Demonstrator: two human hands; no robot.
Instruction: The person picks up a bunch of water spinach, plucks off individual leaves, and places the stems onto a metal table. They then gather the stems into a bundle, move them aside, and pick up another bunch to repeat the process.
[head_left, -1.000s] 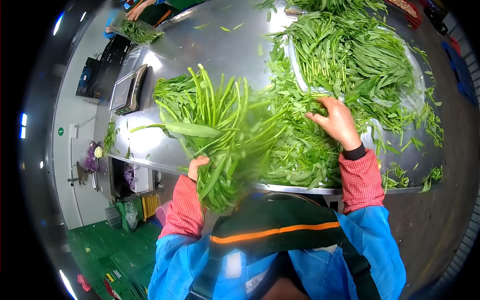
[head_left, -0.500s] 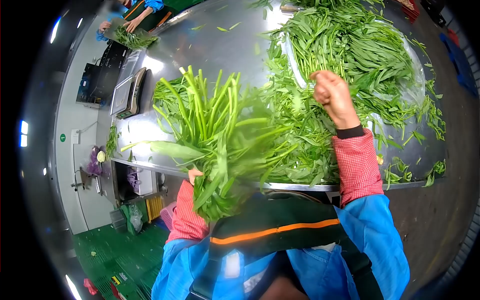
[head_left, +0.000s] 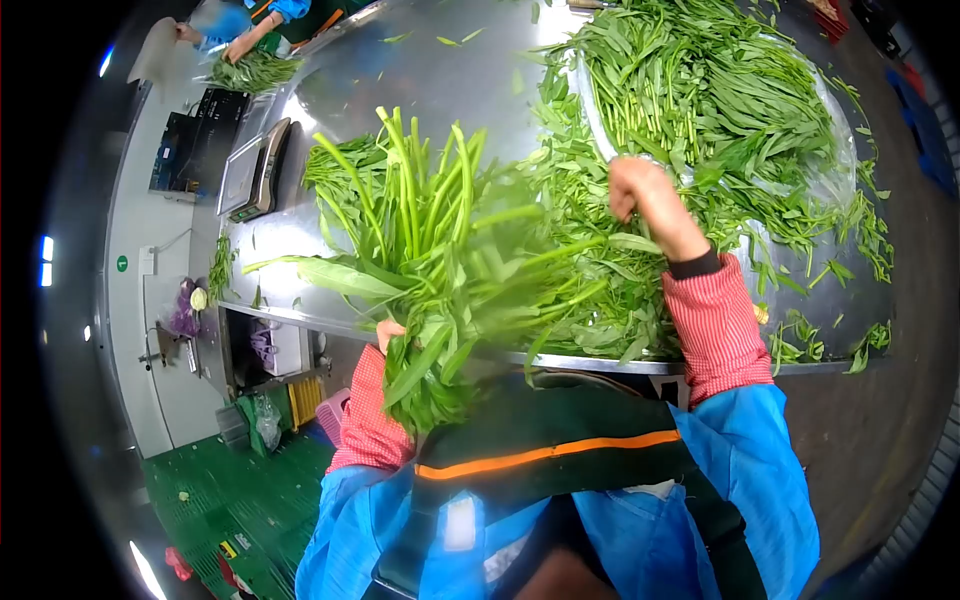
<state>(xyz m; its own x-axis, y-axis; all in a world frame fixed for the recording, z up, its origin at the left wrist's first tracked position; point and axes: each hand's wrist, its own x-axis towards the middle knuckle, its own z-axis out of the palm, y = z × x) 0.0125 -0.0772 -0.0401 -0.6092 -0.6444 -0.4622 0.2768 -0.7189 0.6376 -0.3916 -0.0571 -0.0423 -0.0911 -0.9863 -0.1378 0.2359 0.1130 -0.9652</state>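
Observation:
My left hand (head_left: pixel 389 333) grips a thick bunch of leafy green stalks (head_left: pixel 432 240), cut ends pointing up and away from me, leaves hanging down over my apron. Only the fingers show; the bunch hides the rest. My right hand (head_left: pixel 640 196) is closed among the loose greens on the steel table (head_left: pixel 440 80), fingers curled on a few stalks (head_left: pixel 625 240) that trail toward the bunch. A big heap of greens (head_left: pixel 710 100) lies just beyond it.
A weighing scale (head_left: pixel 255 170) sits at the table's left end with a smaller pile of greens (head_left: pixel 335 165) beside it. Another person's hands (head_left: pixel 240 45) work greens at the far left. Scattered leaves (head_left: pixel 810 340) line the table's near edge. Green floor lies below left.
My right hand lifted from the pile closed into a fist, then came down and slightly left into the greens. The bunch in my left hand shifted a little higher.

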